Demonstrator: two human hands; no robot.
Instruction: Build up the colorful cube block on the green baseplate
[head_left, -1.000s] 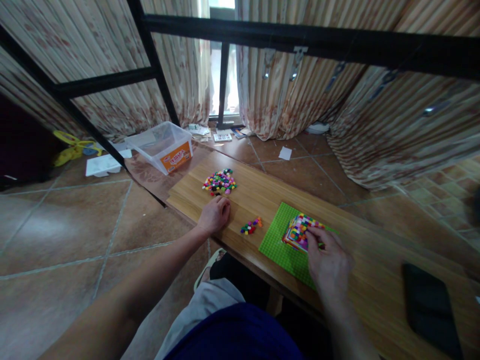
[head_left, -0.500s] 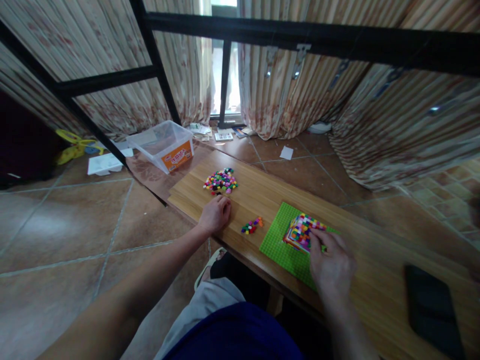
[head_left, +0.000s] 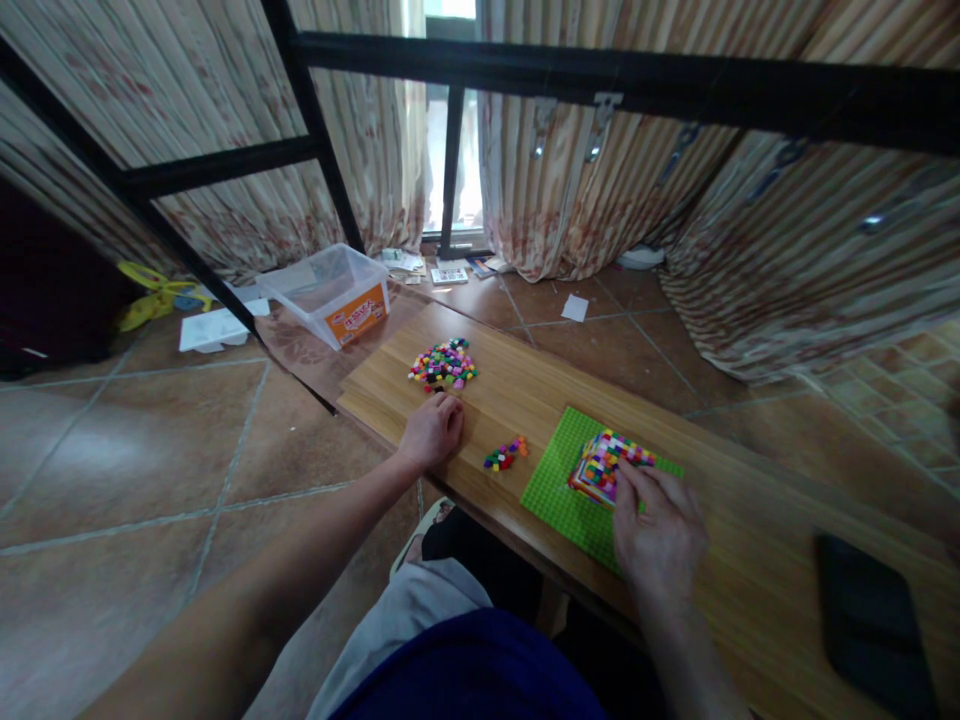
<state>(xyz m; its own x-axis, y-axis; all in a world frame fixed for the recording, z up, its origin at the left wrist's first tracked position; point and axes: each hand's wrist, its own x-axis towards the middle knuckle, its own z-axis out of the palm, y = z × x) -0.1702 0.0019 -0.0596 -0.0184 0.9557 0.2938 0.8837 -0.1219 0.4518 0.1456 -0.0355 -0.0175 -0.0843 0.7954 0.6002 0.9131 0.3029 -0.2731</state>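
the right hand (head_left: 660, 525) is over the near right side of the brick build (head_left: 600, 465), with its thumb and forefinger brought close together at the top bricks. the gap between these fingertips is small, and i cannot tell if a brick is pinched there. compared with half a second ago, this hand has moved a little toward the body and to the left, and its fingertips now lie at a slightly different place on the build. the build itself did not move on the green baseplate (head_left: 555, 500): it is a low block of many colours, sitting on the far part of the plate.

the left hand (head_left: 433, 430) stays in the same place as in both earlier pictures. it rests on the wooden bench (head_left: 495, 360) near its front edge, the fingers curled inward; the palm is hidden, so i cannot tell whether something is inside. just beyond it lies the large pile of loose bricks (head_left: 442, 364), and between this hand and the plate is a smaller group of bricks (head_left: 506, 455). both look unchanged.

a dark flat object (head_left: 874, 615) lies at the right on the bench, and past the left end stands a clear plastic box (head_left: 330, 290) with an orange label, both as before.
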